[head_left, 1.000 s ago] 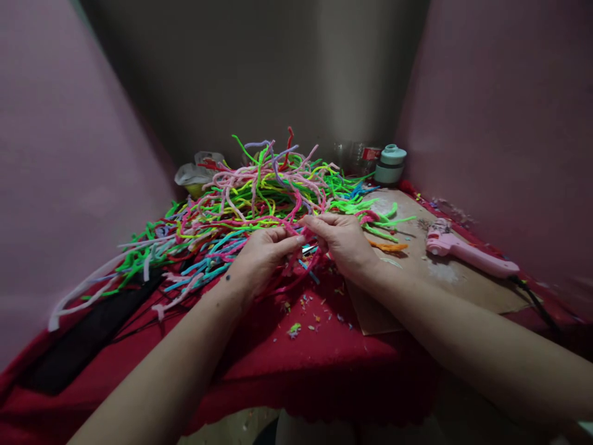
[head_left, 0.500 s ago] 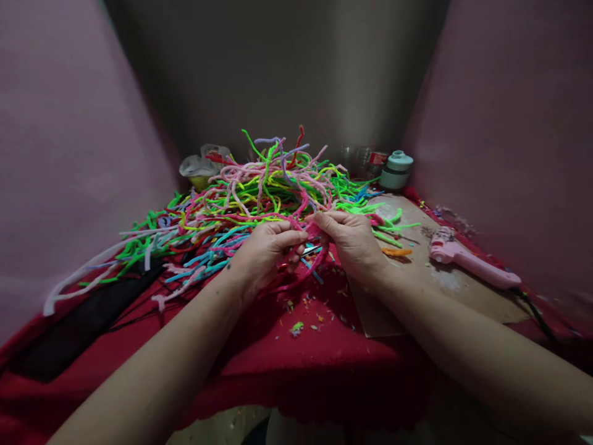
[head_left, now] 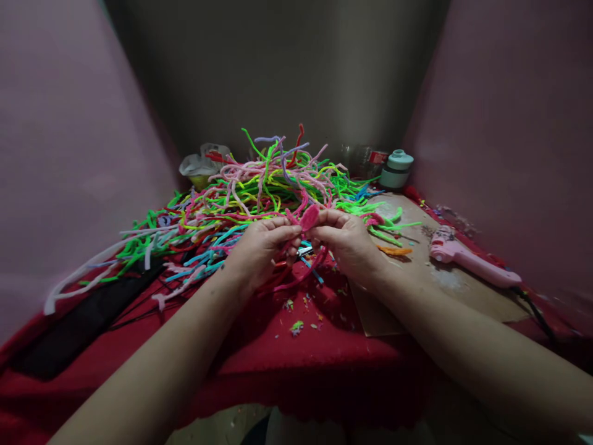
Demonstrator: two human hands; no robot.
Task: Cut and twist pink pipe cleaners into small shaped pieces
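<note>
From the head view, here's the left hand (head_left: 259, 247), grip pinched on the pink pipe cleaner (head_left: 310, 217); the right hand (head_left: 354, 247) has its grip clamped there too! All 2 hands' work sits above the red worktop (head_left: 306, 355), before the tangled pile (head_left: 273, 182).

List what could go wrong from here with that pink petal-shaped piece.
The left hand and right hand pinch the pink piece with fingertips, so it might slip or bend out of shape.
A silvery metal tip shows between the hands and could prick a finger.
The tangled pile just beyond might snag it.
</note>
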